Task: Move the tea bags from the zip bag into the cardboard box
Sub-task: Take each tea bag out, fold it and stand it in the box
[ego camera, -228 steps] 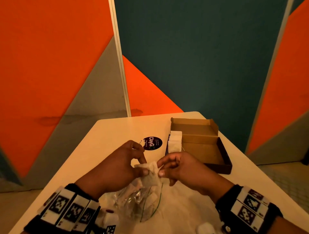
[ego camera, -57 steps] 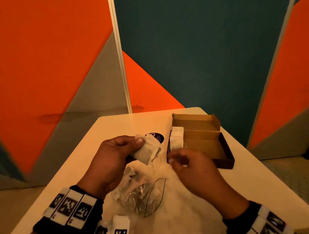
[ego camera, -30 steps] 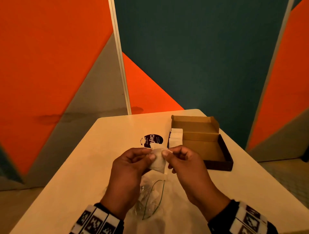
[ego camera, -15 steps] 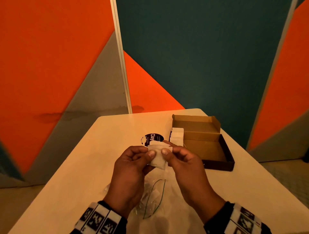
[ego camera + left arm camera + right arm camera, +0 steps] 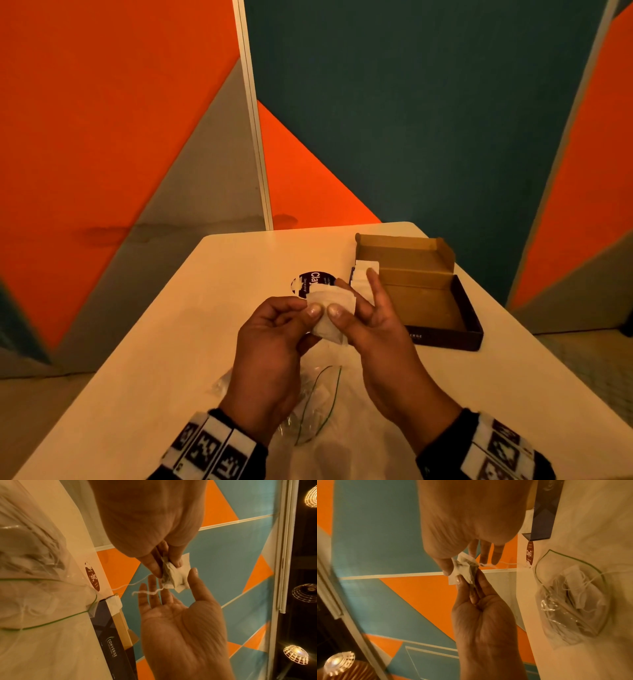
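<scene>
My left hand (image 5: 274,346) pinches a white tea bag (image 5: 334,297) between thumb and fingers, above the table's middle. My right hand (image 5: 376,335) lays its thumb on the same bag, its fingers straight and spread behind it. The left wrist view shows the left hand (image 5: 150,520) gripping the tea bag (image 5: 178,574), whose string dangles over the open right palm (image 5: 180,622). The clear zip bag (image 5: 322,387) lies under my hands with several tea bags inside (image 5: 570,601). The open cardboard box (image 5: 445,337) sits to the right, white tea bags (image 5: 361,274) upright at its left end.
A round dark sticker (image 5: 313,282) lies on the pale table (image 5: 205,308) just beyond my hands. Orange, teal and grey wall panels stand behind the table's far edge. The table drops off close to the right of the box.
My right hand's fingers have straightened and spread behind the tea bag, leaving only its thumb on it. The left hand keeps its pinch, and both hands stay in place.
</scene>
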The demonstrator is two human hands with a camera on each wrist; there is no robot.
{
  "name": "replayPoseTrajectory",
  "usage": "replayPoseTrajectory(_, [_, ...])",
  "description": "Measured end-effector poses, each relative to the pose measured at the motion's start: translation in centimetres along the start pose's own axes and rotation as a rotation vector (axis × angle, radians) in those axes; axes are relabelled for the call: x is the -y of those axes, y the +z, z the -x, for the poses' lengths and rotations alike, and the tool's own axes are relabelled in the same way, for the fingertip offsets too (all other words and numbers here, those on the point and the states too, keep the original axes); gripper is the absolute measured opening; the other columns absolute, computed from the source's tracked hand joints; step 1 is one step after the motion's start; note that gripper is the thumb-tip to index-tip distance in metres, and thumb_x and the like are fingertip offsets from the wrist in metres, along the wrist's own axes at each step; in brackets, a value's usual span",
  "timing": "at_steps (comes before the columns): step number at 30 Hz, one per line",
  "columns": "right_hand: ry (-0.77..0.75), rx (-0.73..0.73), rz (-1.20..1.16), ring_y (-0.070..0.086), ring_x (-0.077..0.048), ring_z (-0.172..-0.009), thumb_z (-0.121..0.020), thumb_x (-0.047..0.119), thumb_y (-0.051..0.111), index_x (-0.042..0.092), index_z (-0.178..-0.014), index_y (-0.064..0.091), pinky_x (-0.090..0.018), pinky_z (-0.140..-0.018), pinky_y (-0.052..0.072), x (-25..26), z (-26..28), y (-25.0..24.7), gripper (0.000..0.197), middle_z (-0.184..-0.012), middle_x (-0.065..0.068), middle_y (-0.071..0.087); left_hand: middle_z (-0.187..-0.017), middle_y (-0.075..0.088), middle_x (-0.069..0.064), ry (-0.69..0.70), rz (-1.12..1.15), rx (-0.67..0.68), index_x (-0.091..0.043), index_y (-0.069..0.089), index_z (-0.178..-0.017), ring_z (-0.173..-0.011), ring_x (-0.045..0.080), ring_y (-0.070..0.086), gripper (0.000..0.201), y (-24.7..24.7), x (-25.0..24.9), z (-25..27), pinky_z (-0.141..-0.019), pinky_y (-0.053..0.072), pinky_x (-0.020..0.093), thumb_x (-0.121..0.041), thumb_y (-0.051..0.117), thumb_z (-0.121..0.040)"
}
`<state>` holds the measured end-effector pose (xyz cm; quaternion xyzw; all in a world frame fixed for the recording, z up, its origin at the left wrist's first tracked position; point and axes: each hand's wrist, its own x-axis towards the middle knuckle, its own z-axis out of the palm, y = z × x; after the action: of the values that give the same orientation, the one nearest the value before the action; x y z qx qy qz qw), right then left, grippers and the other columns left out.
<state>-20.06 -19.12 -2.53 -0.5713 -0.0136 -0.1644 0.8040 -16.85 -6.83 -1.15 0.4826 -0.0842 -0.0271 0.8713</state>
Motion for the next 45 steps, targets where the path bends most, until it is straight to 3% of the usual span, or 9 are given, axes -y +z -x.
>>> replayPoseTrajectory(4, [0.038,-0.051,0.014,0.072,-0.019,-0.101,-0.088,0.01,0.066,0.021,-0.11,0.071,-0.031,-0.085,0.057,0.6,-0.4,0.4,0.025,-0.103,-0.001,0.077,-0.078,0.073,0.018,0.005,0.001,0.009,-0.005,0.065,-0.081,-0.071,0.023,0.073,0.016,0.2,-0.1,0.1,-0.062,0.06,0.031,-0.004,0.072,-0.066])
replayPoseTrajectory(11, [0.075,-0.14,0.097,0.075,-0.019,-0.091,-0.089,0.01,0.068,0.014,-0.102,0.072,-0.038,-0.086,0.058,0.7,-0.5,-0.2,0.014,-0.094,-0.003,0.078,-0.084,0.074,0.017,0.003,-0.116,0.047,-0.008,0.07,-0.084,-0.077,0.026,0.072,0.016,-0.6,-0.1,0.1,-0.069,0.059,0.035,-0.007,0.076,-0.069])
replayPoseTrajectory(14, [0.081,-0.182,0.19,0.074,-0.021,-0.091,-0.089,0.009,0.069,0.013,-0.101,0.073,-0.033,-0.081,0.059,1.2,-1.2,-1.6,0.013,-0.093,-0.004,0.078,-0.098,0.077,0.0,0.053,-0.545,0.133,-0.018,0.072,-0.097,-0.093,0.012,0.071,0.019,-2.3,-1.2,-0.7,-0.083,0.056,0.034,-0.015,0.077,-0.079])
replayPoseTrajectory(17, [0.125,-0.207,0.279,0.074,-0.011,-0.077,-0.091,0.012,0.067,0.015,-0.099,0.072,-0.019,-0.056,0.056,2.3,-2.4,-3.7,0.01,-0.095,-0.003,0.077,-0.101,0.071,-0.017,0.097,-1.223,0.248,-0.035,0.071,-0.099,-0.098,-0.001,0.064,0.016,-4.9,-3.0,-2.1,-0.084,0.052,0.024,-0.039,0.074,-0.084])
replayPoseTrajectory(22, [0.194,-0.29,0.418,0.067,-0.012,-0.082,-0.092,0.022,0.068,0.021,-0.102,0.067,-0.022,-0.054,0.051,3.6,-6.3,-6.9,0.01,-0.097,0.004,0.071,-0.127,0.059,-0.015,-0.145,-1.782,0.536,-0.038,0.063,-0.12,-0.11,0.006,0.056,0.035,-8.1,-3.1,-3.6,-0.091,0.044,0.022,-0.052,0.065,-0.087])
replayPoseTrajectory(27, [0.205,-0.321,0.481,0.06,-0.009,-0.076,-0.092,0.018,0.069,0.015,-0.107,0.064,-0.022,-0.058,0.043,2.9,-10.6,-7.6,0.016,-0.088,0.005,0.066,-0.13,0.058,-0.014,-0.252,-1.843,0.61,-0.039,0.058,-0.126,-0.111,0.009,0.055,0.046,-8.8,-1.9,-3.8,-0.097,0.046,0.03,-0.062,0.06,-0.085])
replayPoseTrajectory(31, [0.277,-0.306,0.455,0.068,-0.021,-0.089,-0.09,0.013,0.072,0.012,-0.106,0.065,-0.032,-0.071,0.055,0.7,-13.3,-7.5,0.018,-0.1,-0.007,0.073,-0.125,0.059,-0.014,-0.246,-1.836,0.613,-0.04,0.056,-0.124,-0.106,0.008,0.056,0.046,-9.1,-1.6,-3.6,-0.095,0.048,0.031,-0.065,0.056,-0.086])
replayPoseTrajectory(40, [0.405,-0.192,0.676,0.07,-0.025,-0.093,-0.085,0.011,0.076,0.01,-0.102,0.07,-0.033,-0.073,0.058,-2.3,-15.4,-9.5,0.018,-0.099,-0.01,0.074,-0.125,0.058,-0.019,-0.221,-1.746,0.585,-0.042,0.058,-0.122,-0.11,0.004,0.055,0.047,-10.0,-1.6,-3.3,-0.098,0.045,0.028,-0.068,0.06,-0.082])
replayPoseTrajectory(45, [0.425,-0.163,0.871,0.062,-0.017,-0.076,-0.083,0.013,0.079,0.012,-0.095,0.071,-0.032,-0.07,0.054,-3.2,-15.3,-10.2,0.015,-0.088,-0.006,0.07,-0.128,0.057,-0.018,-0.202,-1.751,0.583,-0.042,0.057,-0.124,-0.113,0.004,0.054,0.049,-10.2,-1.5,-3.3,-0.099,0.044,0.027,-0.069,0.058,-0.083])
